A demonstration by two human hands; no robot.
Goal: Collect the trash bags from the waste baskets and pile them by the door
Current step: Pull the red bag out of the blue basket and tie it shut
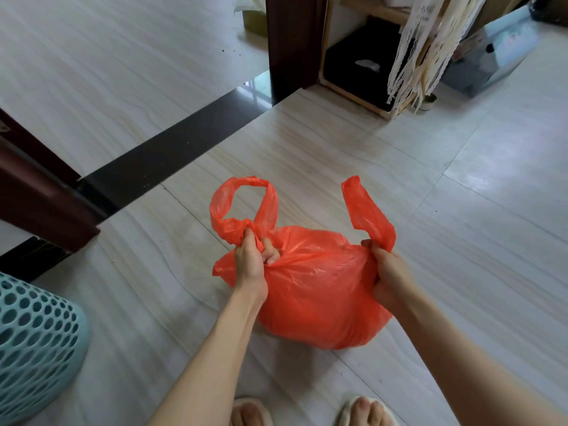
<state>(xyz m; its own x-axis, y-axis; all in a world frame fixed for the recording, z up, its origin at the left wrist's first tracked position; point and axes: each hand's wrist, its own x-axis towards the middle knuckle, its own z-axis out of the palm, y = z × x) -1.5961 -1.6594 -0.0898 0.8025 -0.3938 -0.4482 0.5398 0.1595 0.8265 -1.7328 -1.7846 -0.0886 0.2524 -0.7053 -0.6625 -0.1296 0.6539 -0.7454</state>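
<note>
Two slippered feet (310, 410) are seen at six o'clock. Just beyond, an orange trash bag (313, 290) sits on the tiled floor (461, 241), bulging, contents hidden, its handles pointing up toward twelve o'clock. The left handle is gripped by the left hand (250, 261), the right by the right hand (385, 276). A teal perforated waste basket (33, 342) stands at eight o'clock, interior unseen. Open floor lies around; a dark threshold strip (159, 155) and door frame (292, 44) lie farther off.

teal waste basket (33, 348) cut off at left edge, slippered toes (365, 410) cropped below, bag (313, 290) contents hidden
</note>
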